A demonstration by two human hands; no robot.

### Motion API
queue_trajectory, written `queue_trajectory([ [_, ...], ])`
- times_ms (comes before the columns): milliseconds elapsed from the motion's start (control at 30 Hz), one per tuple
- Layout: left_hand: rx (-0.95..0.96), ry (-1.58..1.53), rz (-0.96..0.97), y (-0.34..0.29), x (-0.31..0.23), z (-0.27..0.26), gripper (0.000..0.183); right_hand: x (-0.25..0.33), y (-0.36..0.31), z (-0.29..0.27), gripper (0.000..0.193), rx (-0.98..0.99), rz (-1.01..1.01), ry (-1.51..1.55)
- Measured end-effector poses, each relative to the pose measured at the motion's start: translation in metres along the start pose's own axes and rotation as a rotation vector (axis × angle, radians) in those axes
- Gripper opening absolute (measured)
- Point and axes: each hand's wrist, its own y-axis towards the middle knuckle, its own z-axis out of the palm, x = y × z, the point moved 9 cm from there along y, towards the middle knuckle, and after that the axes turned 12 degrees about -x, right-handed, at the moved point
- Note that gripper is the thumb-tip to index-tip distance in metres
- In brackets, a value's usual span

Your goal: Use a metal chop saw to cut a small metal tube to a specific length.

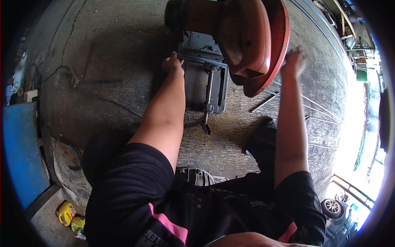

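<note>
A cut-off saw (247, 45) with an orange-red guard stands on the worn floor in front of me, its head raised above a dark base (195, 86). A dark metal bar (203, 60) lies across the base, against the vise (210, 88) with its long screw and crank handle. My left hand (173, 65) is closed around the bar's left end. To the right of the guard, my right hand (295, 61) is blurred and its fingers are unclear. Whether it touches anything is hard to make out.
Several thin metal rods (321, 108) lie on the floor to the right, near a short bar (264, 103). A cable (119, 105) runs across the floor at left. A blue panel (24, 152) stands far left, with yellow packages (66, 213) below it. My shoe (267, 120) is near the saw.
</note>
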Motion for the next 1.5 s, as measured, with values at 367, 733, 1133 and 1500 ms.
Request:
queue_trajectory([
  [367,-0.007,0.073,-0.002,0.002,-0.003,-0.003,0.039,-0.316,0.027,-0.027,0.052,0.115,0.91,0.039],
  [733,0.024,0.077,-0.004,0.013,0.002,-0.002,0.035,-0.358,0.048,-0.027,0.052,-0.028,1.002,0.267],
  [1133,-0.031,-0.032,-0.136,0.028,0.014,0.0,0.035,-0.342,0.042,-0.03,0.046,0.055,0.954,0.192],
  [1500,0.064,0.02,-0.114,0.071,0.026,0.01,0.037,-0.343,0.043,-0.03,0.04,0.085,0.935,0.155],
])
